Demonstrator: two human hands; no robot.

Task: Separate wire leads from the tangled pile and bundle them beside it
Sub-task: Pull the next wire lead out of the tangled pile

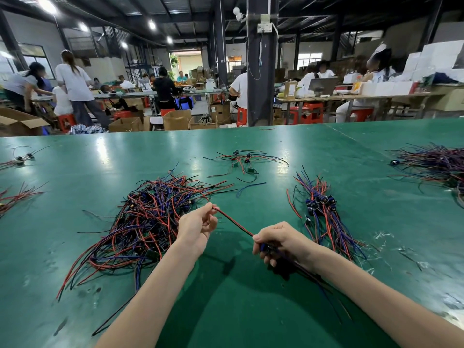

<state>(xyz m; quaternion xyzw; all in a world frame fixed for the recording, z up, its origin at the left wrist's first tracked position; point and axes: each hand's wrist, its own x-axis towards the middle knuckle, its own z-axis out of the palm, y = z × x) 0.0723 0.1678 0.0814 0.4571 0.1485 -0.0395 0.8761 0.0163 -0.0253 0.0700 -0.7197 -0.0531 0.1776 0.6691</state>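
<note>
A tangled pile (148, 222) of red, black and blue wire leads lies on the green table, left of centre. To the right lies a sorted bundle (324, 212) with its dark connectors grouped together. My left hand (198, 227) pinches a red-and-black wire pair (236, 224) near the pile's right edge. That pair stretches taut down to my right hand (278, 243), which grips its small dark connector, with more wires trailing back under the wrist.
A few loose leads (241, 160) lie farther back at centre. Another big heap (437, 164) sits at the right edge, and small clusters (17, 194) at the left edge. Beyond the table (251, 310) stand a dark pillar, cardboard boxes, red stools and people at benches.
</note>
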